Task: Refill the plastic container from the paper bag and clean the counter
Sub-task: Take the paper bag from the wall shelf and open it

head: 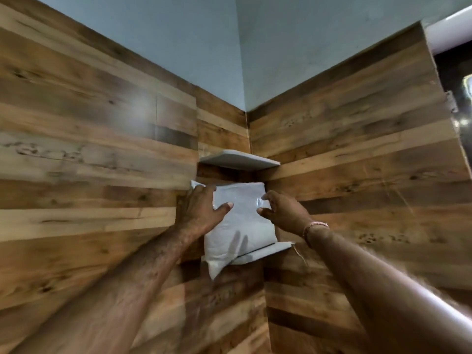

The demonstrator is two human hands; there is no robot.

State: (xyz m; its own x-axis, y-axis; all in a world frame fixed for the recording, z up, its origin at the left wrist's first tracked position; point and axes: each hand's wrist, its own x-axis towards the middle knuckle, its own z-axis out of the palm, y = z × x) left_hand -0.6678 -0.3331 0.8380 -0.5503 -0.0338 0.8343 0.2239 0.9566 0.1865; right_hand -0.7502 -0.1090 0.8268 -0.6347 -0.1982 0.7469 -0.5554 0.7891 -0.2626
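Note:
A full white bag [240,226] stands upright on the lower corner shelf [270,251], its bottom left corner hanging over the shelf's front edge. My left hand [201,210] grips the bag's upper left side, thumb across its front. My right hand [281,213] pinches the bag's upper right edge between thumb and fingers. No plastic container and no counter are in view.
A second white corner shelf [240,159] sits just above the bag. Wood-plank walls [102,149] meet in the corner behind it, with pale painted wall above. A dark opening [457,85] shows at the far right.

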